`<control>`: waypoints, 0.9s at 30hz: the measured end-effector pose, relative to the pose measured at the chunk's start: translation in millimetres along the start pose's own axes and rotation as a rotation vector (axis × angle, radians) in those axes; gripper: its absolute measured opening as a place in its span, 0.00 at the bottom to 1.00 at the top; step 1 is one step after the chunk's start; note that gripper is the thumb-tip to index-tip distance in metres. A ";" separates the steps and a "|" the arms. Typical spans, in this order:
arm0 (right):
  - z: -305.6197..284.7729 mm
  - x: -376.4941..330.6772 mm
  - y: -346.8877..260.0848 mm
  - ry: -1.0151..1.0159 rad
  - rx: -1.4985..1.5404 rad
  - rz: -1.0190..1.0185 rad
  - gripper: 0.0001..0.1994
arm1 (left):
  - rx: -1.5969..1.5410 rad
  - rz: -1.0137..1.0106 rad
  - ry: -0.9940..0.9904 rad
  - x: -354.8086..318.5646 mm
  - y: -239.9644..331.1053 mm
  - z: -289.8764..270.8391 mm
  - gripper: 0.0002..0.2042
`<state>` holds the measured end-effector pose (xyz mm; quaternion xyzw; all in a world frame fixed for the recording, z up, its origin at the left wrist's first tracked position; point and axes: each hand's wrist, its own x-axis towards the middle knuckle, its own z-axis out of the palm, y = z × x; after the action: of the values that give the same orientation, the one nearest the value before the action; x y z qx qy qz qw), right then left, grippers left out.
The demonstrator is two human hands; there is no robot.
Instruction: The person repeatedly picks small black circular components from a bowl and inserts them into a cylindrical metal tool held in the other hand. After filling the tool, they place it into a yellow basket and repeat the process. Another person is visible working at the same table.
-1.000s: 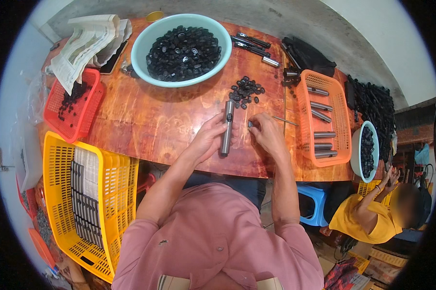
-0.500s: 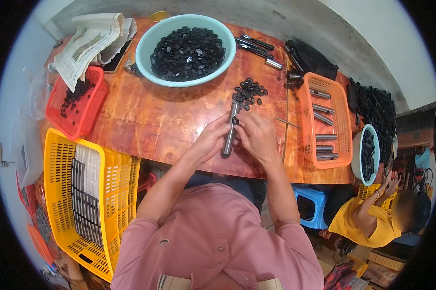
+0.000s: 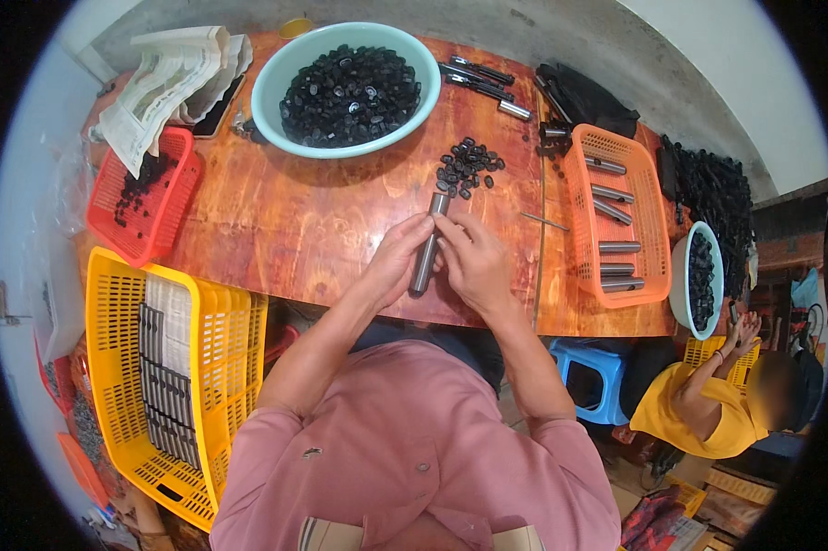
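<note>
A dark grey metal tube [image 3: 425,261] stands between my hands, its lower end near the table's front edge and its upper end pointing away from me. My left hand [image 3: 399,260] is closed around its left side. From the right, my right hand [image 3: 476,265] has its fingers closed against the tube's upper part; whether a small piece is under those fingertips is hidden. Just beyond the tube's far end lies a loose pile of small black oval parts [image 3: 469,163].
A pale green basin [image 3: 265,124] full of black parts stands at the back. An orange basket [image 3: 579,207] with several tubes is at right, near a thin rod [image 3: 544,220]. A red basket [image 3: 171,216] and a yellow crate [image 3: 214,367] are at left. A co-worker in yellow [image 3: 689,413] sits at right.
The black piece seen at the tube's side opening is no longer visible. My right fingers have shifted up and over the tube. The view has moved slightly.
</note>
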<state>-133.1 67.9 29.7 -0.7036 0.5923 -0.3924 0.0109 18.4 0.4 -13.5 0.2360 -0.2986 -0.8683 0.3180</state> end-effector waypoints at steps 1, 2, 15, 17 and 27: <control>1.9 -3.8 0.5 0.050 0.113 0.090 0.19 | 0.040 -0.008 0.021 -3.0 1.8 1.9 0.15; 2.7 -5.6 0.8 0.099 0.227 0.179 0.17 | 0.028 -0.067 0.021 -6.0 4.5 5.0 0.16; -8.7 -0.3 19.6 -0.082 0.941 0.816 0.12 | 0.239 -0.250 -0.009 -20.6 -2.2 27.8 0.19; -13.2 0.0 20.4 -0.048 0.975 0.804 0.14 | 0.305 -0.227 -0.011 -18.0 -2.6 30.3 0.19; -29.2 -0.4 30.9 -0.011 0.924 0.731 0.16 | 0.415 -0.147 -0.075 -13.4 0.2 29.1 0.15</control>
<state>-175.1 72.2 34.8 -0.3780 0.5640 -0.5768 0.4542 10.2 20.3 10.3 0.2850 -0.4645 -0.8173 0.1872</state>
